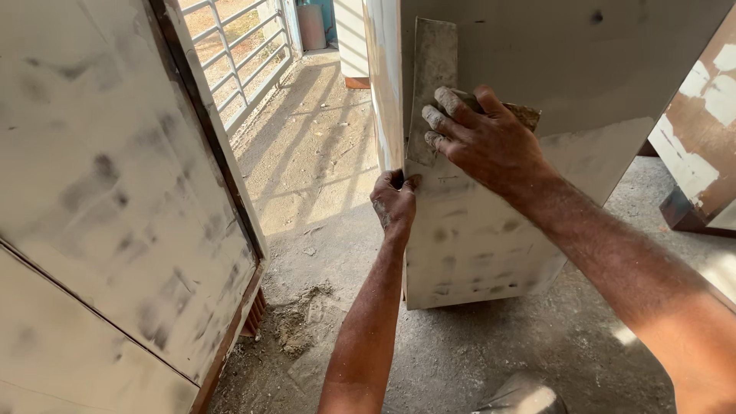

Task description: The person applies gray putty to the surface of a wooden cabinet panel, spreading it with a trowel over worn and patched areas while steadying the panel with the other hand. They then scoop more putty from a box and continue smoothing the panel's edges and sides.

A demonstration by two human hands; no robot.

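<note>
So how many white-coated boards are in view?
3: one board held by left hand and right hand, one large panel at left, one patchy board far right; others may be hidden.

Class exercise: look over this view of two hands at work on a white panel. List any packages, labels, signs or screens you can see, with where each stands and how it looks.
None in view: no package, label, sign or screen shows.
What is there: the right hand presses a grey sanding sheet flat on an upright white-coated panel.
The left hand grips that panel's near edge.
</note>
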